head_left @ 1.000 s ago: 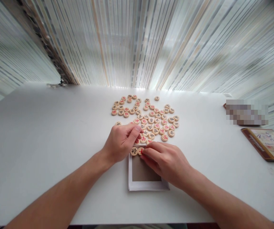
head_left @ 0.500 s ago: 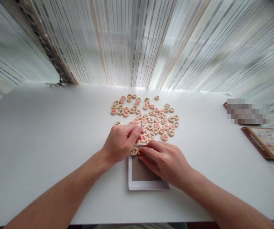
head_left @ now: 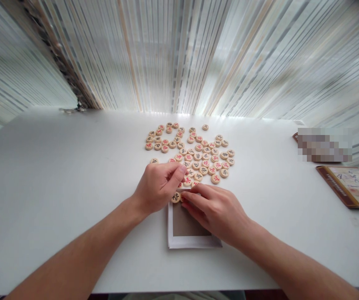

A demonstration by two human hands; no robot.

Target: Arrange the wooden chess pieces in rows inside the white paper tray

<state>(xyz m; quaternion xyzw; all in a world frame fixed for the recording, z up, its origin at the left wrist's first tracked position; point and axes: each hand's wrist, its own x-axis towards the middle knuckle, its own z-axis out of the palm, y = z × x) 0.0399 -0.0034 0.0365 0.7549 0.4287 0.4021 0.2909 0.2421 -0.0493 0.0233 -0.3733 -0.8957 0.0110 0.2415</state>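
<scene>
Listing the scene as I read it from my remote seat. Item: left hand (head_left: 159, 186), curled closed with the thumb tip against the forefinger; I cannot tell whether a piece sits in that pinch. Item: right hand (head_left: 217, 210), fingers long and close together, tips laid over the tray's far left corner; a disc seems to lie under them, but I cannot tell whether they grip it or only press it. Item: black-marked disc (head_left: 176, 197), face up, just below the left hand and just beside the right hand's tips; I cannot tell whether it is in the tray or on its rim. Item: tray (head_left: 185, 243), shallow, white-rimmed, brown-floored, beneath the right palm. Item: loose discs (head_left: 198, 156), red and black characters, flat on the bench (head_left: 57, 166) just beyond both hands. Item: booklet (head_left: 351, 185), well off to the right hand's outer side. Handling note, my judgement: seat each disc flat and edge to edge against its neighbour, sliding rather than dropping. The left hand should steady the black-marked disc, and the right palm should weigh on the tray so that it does not creep.
</scene>
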